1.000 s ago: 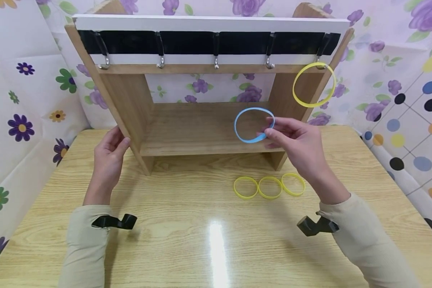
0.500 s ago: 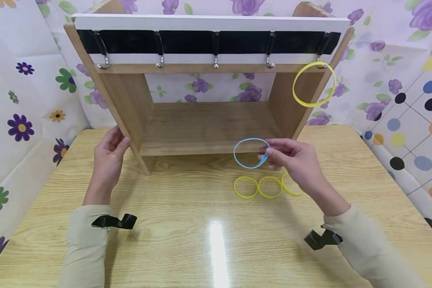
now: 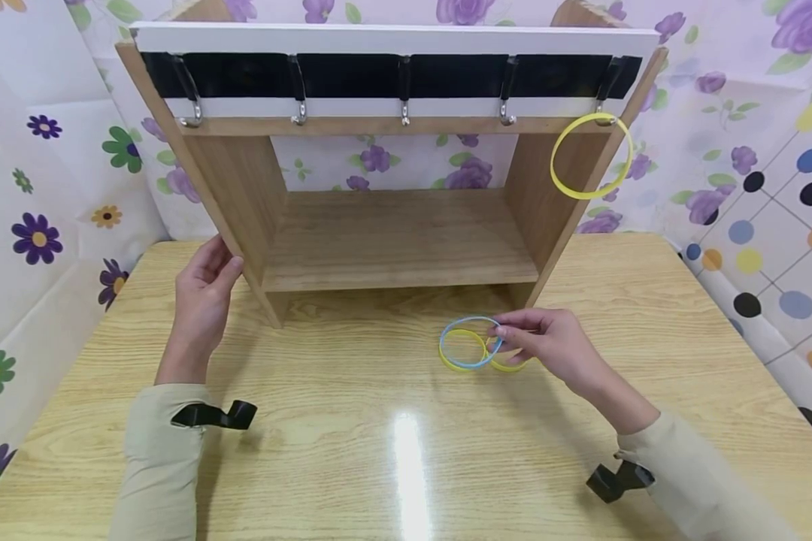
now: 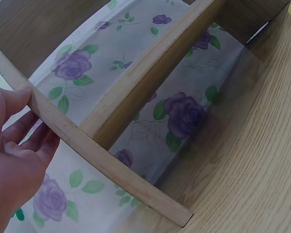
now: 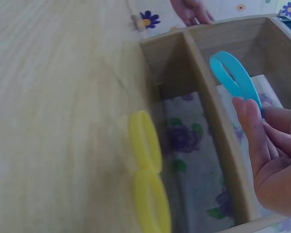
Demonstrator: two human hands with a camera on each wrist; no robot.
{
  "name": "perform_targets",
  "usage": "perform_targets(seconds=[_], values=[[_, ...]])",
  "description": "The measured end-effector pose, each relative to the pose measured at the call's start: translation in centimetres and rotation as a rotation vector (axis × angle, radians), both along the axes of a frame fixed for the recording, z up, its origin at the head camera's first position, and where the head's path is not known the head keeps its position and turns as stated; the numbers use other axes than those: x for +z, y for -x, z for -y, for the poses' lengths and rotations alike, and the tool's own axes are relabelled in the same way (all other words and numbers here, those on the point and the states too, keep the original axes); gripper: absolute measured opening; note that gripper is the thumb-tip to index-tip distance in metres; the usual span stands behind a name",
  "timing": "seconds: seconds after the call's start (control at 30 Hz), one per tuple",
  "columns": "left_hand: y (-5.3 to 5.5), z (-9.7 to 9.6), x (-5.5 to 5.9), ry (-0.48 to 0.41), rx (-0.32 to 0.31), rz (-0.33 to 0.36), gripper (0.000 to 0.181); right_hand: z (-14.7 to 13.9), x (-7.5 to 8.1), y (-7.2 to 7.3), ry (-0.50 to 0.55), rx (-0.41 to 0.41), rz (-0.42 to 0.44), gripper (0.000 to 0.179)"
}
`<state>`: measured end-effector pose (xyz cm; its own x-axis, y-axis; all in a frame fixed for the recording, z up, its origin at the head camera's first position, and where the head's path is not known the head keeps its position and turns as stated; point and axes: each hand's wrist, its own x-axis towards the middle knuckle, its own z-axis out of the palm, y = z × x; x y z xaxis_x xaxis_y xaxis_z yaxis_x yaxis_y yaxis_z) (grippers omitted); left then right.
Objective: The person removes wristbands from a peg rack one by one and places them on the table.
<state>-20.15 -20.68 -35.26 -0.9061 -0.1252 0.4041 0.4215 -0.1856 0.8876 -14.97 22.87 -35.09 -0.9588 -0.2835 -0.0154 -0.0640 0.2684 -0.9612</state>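
My right hand (image 3: pixel 558 349) pinches a thin blue ring (image 5: pixel 250 90) between thumb and fingers, low in front of the wooden shelf (image 3: pixel 399 240). In the head view the blue ring overlaps the left of the yellow rings (image 5: pixel 137 148) lying on the table; the hand covers the rightmost one. Another yellow ring (image 3: pixel 582 196) hangs from the far-right hook (image 3: pixel 605 119) of the rack. My left hand (image 3: pixel 201 297) grips the shelf's left side panel (image 4: pixel 106 162), thumb at the front edge and fingers behind it.
A white and black rack (image 3: pixel 352 75) with several metal hooks runs across the shelf's top front. The wood-grain table (image 3: pixel 325 436) stretches toward me. Flowered sheets (image 3: pixel 40 300) hang behind and to the left, a dotted one (image 3: pixel 778 248) to the right.
My right hand has come down from in front of the shelf board toward the table, carrying the blue ring over the yellow rings. The left hand keeps its grip on the side panel.
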Motion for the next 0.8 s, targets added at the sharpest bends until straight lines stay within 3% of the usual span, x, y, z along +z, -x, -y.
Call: perform_targets(seconds=[0.57,0.8], values=[[0.0,0.0,0.1,-0.009,0.015,0.009,0.042,-0.6,-4.5,-1.6,-0.012,0.092,0.162,0.033],[-0.1,0.0,0.1,-0.01,0.0,0.018,0.042,-0.6,-5.3,-2.0,-0.019,0.112,0.207,0.033]])
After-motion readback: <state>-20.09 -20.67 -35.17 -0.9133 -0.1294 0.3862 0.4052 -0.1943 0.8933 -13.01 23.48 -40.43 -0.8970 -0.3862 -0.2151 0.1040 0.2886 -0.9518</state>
